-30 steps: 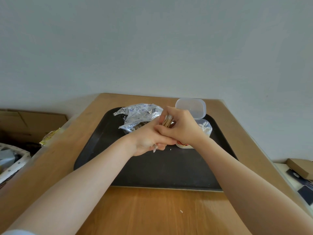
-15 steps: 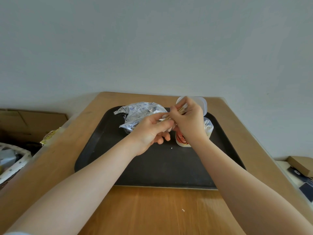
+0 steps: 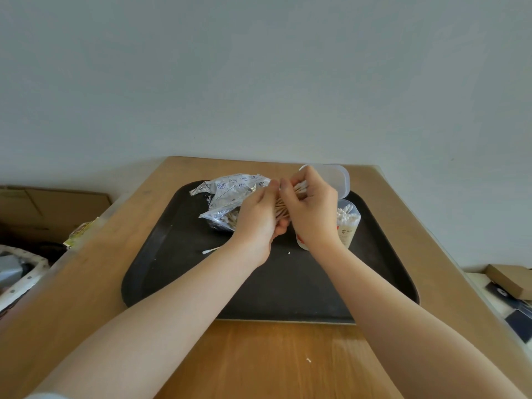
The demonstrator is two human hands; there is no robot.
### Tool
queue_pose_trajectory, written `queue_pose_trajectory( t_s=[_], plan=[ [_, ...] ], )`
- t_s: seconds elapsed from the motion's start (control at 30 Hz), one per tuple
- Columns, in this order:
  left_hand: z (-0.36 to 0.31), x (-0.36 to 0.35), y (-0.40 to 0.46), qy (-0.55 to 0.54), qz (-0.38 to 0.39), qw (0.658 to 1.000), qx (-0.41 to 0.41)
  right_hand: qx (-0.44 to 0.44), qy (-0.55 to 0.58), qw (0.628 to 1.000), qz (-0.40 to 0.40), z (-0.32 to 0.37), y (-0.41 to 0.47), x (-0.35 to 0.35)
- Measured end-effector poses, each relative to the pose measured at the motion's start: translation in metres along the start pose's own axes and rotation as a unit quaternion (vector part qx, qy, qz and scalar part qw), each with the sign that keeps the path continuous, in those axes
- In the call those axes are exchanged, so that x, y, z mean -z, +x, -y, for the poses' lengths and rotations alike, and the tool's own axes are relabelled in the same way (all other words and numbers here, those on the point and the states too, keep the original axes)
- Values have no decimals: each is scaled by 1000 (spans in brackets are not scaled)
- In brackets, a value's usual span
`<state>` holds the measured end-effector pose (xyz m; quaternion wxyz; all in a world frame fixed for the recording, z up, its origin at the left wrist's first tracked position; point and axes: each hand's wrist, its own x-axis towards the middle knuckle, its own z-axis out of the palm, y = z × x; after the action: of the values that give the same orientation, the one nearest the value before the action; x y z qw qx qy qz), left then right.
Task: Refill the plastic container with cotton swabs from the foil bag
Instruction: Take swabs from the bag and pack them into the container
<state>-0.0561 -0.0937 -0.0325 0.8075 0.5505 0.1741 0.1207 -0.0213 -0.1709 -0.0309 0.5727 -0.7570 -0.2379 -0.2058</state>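
A crumpled foil bag (image 3: 230,194) lies open at the back left of the black tray (image 3: 178,272), with swabs showing in its mouth. The clear plastic container (image 3: 349,226) stands at the back right, its lid (image 3: 339,180) flipped up and white swab tips inside. Above the tray, between bag and container, my left hand (image 3: 257,217) and my right hand (image 3: 312,208) both hold one bundle of wooden-stemmed cotton swabs (image 3: 288,201), fingers curled round it. A single swab (image 3: 210,250) lies loose on the tray to the left of my left wrist.
The tray sits on a wooden table (image 3: 259,364) against a pale wall. A cardboard box (image 3: 51,208) and a white basket (image 3: 17,277) are off the left edge. A small brown box (image 3: 509,280) and dark items lie off the right edge.
Both hands rose and shifted toward the back of the tray with the bundle. A single swab now lies on the tray near my left wrist.
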Motion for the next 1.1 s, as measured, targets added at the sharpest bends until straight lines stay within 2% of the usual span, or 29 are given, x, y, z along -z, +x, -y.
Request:
queue_pose_trajectory(
  t_s=[0.13,0.27,0.37,0.43,0.53,0.67,0.8,0.93,1.0,1.1],
  plan=[
    [-2,1,-1,-138,7,988,67,35,-53,998,14,-7,1,2],
    [-4,0,5,-140,-28,988,64,37,-12,999,20,-13,1,1],
    [-3,-4,11,-114,-34,992,48,-73,85,993,37,-16,9,5],
    [-2,-7,13,-88,-16,994,57,-94,84,989,72,-20,12,9],
    [-5,-13,16,-59,-10,997,55,-65,40,989,124,-24,14,15],
    [-8,-24,20,-24,-12,999,24,-63,71,985,147,-27,18,25],
    [-2,-38,28,34,-22,999,-13,-14,70,995,72,-26,25,40],
    [-1,-46,36,65,-13,997,-31,64,-21,991,116,-33,34,53],
    [3,-50,38,126,15,988,-89,52,-42,991,113,-40,44,63],
    [11,-49,41,284,74,933,-206,-20,-36,998,47,-59,63,83]
  ],
)
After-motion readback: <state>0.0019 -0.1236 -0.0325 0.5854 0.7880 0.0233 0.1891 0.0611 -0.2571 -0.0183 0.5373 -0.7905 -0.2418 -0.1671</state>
